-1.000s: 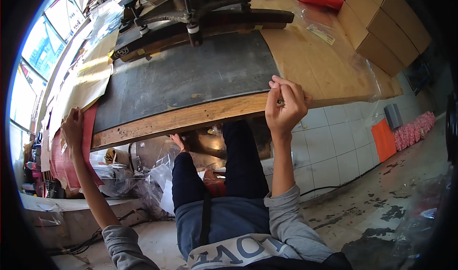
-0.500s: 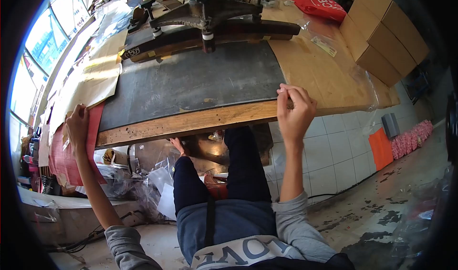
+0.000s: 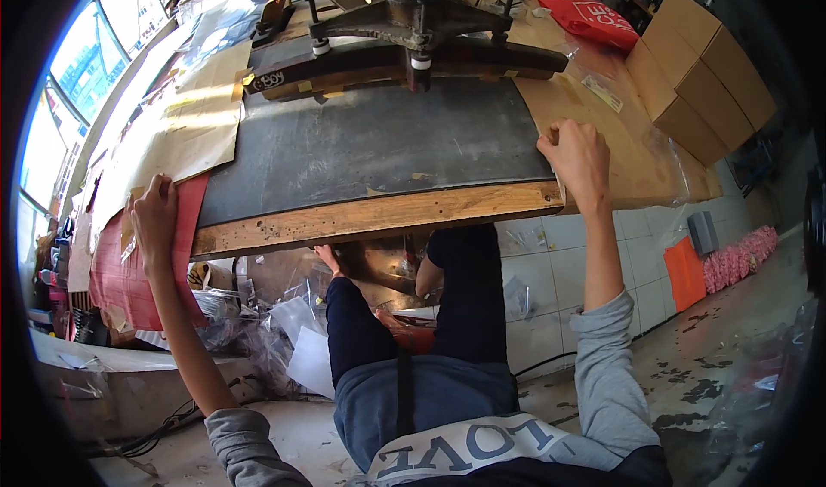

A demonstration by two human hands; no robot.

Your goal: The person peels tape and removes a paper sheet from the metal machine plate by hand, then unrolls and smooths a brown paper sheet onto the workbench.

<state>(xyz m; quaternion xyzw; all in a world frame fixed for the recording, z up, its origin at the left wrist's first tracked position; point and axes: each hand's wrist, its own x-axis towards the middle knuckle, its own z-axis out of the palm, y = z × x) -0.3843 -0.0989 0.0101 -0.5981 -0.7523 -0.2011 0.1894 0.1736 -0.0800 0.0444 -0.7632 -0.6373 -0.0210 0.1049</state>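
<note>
My left hand [image 3: 153, 227] is closed at the near edge of a brown paper sheet [image 3: 185, 134], above a red sheet [image 3: 142, 272] that hangs over the table's front. Its fingertips meet the paper's edge, but what is between them is hidden. My right hand [image 3: 582, 164] is closed, fingers curled down, just beyond the right end of a dark grey mat [image 3: 379, 147]. Brown board [image 3: 637, 164] lies under and beside that hand. I cannot make out whether its fingers hold anything. Between my hands runs the wooden front edge [image 3: 379, 216] of the table.
A heavy metal press frame [image 3: 413, 35] spans the back of the mat. A cardboard box [image 3: 701, 70] and a red bag [image 3: 594, 22] stand at the right rear. Clear plastic wrap [image 3: 288, 315] lies below the table, left of my legs. A pink fluffy item [image 3: 740, 259] is on the floor.
My right hand has moved right and slightly away, from the mat's front right corner to just beyond it. My left hand stays at the paper's edge. The view has shifted slightly.
</note>
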